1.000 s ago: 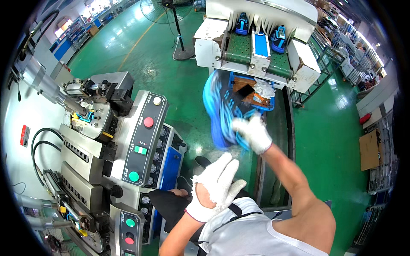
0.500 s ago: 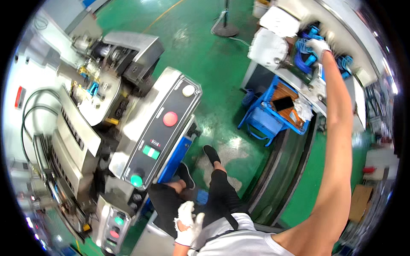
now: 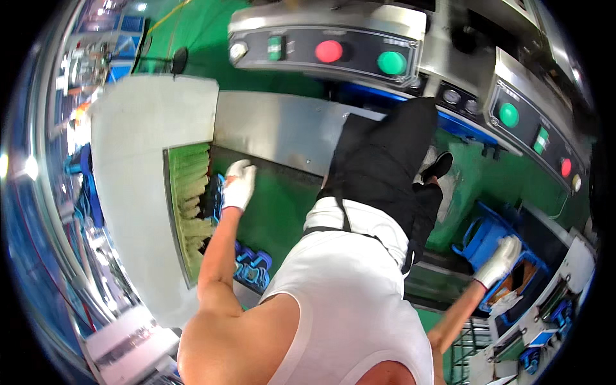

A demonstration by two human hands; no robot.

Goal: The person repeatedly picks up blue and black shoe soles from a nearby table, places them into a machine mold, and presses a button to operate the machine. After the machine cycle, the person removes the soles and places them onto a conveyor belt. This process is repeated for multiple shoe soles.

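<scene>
My left hand (image 3: 239, 185), in a white glove, hovers beside a blue-and-black strappy piece (image 3: 217, 196). Its fingers are loosely bent and apart; contact with that piece cannot be made out. The piece sits at the edge of a pale bristle curtain (image 3: 186, 208). Several similar blue pieces (image 3: 253, 264) lie nearer to me. Off to the right, my gloved right hand (image 3: 502, 260) is over a blue stool-like frame (image 3: 481, 240), its fingers loosely stretched and slightly smeared, with nothing visible in them.
Ahead stands a machine with two dark button panels (image 3: 362, 54) (image 3: 536, 131). On the left is a pale housing (image 3: 125, 205) around the bristle opening. A metal bench (image 3: 269, 125) lies between them. At the far right a cluttered worktable (image 3: 545, 321) carries more blue pieces.
My view has swung left, bringing the bristle opening into sight. My right hand has left the blue pieces on the worktable. My left hand has moved from my lap out to the left.
</scene>
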